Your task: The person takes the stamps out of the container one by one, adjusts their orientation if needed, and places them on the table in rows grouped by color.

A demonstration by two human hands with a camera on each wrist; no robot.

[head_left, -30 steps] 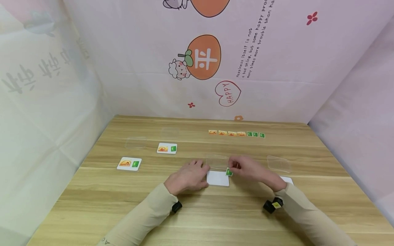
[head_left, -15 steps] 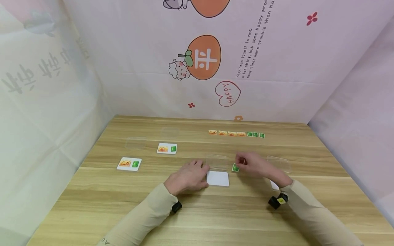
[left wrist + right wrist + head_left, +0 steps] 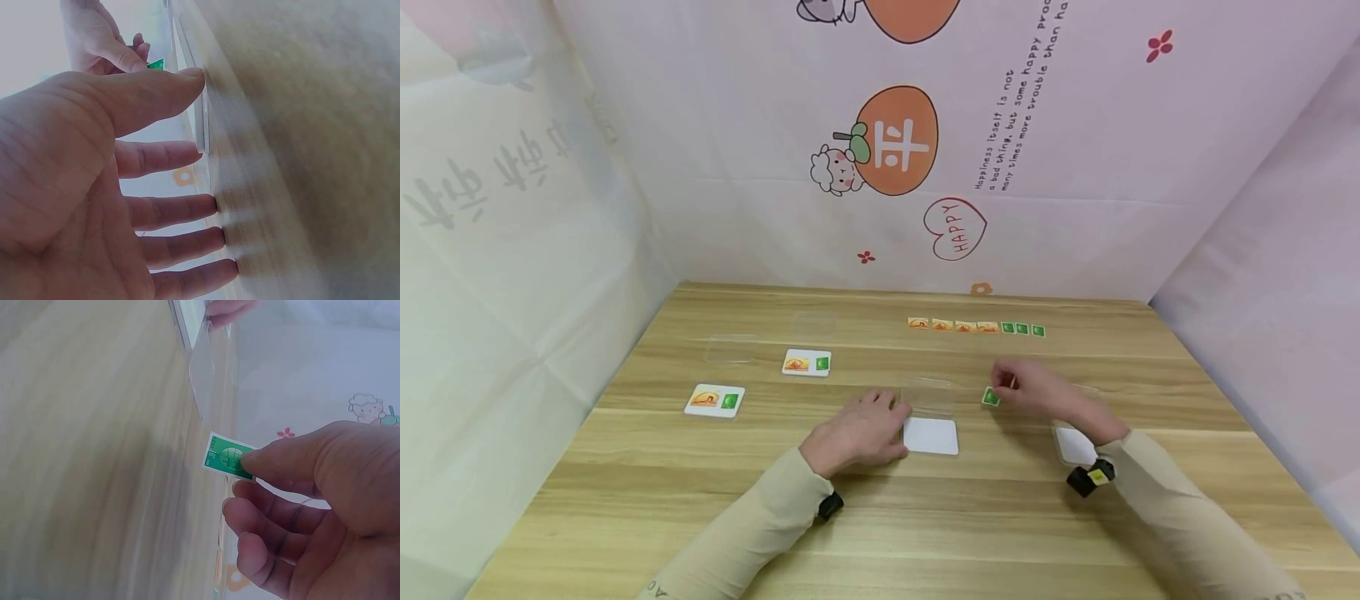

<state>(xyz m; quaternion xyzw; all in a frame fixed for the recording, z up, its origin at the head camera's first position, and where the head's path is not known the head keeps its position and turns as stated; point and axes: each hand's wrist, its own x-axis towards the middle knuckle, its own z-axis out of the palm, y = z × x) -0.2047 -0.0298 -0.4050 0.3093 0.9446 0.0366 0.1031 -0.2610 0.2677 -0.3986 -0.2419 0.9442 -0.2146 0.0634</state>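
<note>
In the head view my left hand [image 3: 863, 429] rests at the left edge of a blank white card [image 3: 930, 436] in a clear case. Its fingers are fairly straight, the tips down on the wood and the thumb at the card's edge, as the left wrist view shows. The clear cover [image 3: 927, 396] of that case lies flipped back behind the card. To the right, my right hand [image 3: 1037, 390] pinches a small green stamp [image 3: 219, 455] by one end between thumb and forefinger, above the table; its other fingers are curled loosely.
At the left lie two white cards, a near one [image 3: 715, 401] and a farther one [image 3: 807, 362], each bearing an orange and a green stamp. A row of orange stamps [image 3: 942, 325] and green stamps [image 3: 1022, 329] runs along the back. Another blank card [image 3: 1075, 447] is partly behind my right arm.
My right hand has moved away from the blank card, to the right and back, carrying the green stamp. The left hand has stayed in place.
</note>
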